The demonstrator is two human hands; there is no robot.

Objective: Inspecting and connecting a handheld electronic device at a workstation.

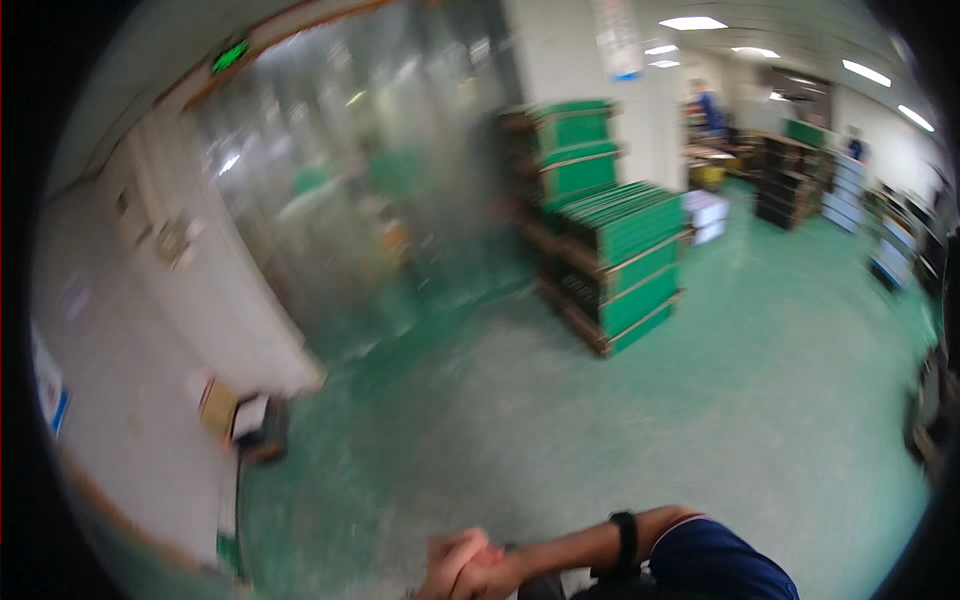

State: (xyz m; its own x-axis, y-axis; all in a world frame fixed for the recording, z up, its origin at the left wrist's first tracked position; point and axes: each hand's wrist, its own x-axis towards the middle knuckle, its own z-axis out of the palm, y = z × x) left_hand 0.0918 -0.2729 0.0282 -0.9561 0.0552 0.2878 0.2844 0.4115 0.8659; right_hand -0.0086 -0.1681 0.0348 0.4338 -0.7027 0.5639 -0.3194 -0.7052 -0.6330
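Observation:
Low in the head view my two hands are together, with fingers wrapped around each other. My right hand (488, 577) joins a bare forearm that comes in from the right, with a black band round it and a navy sleeve above. My left hand (450, 556) presses against it, and its forearm is out of sight. Both look closed on one another. No tool or part shows between them, though blur and overlap hide the palms.
Ahead, stacks of green panels in brown frames (640, 265) stand beside a clear plastic strip curtain (370, 190). A dark box (262, 428) sits by the left wall. Further right are dark stacked racks (783, 190), pale bins (843, 195) and distant people (710, 112).

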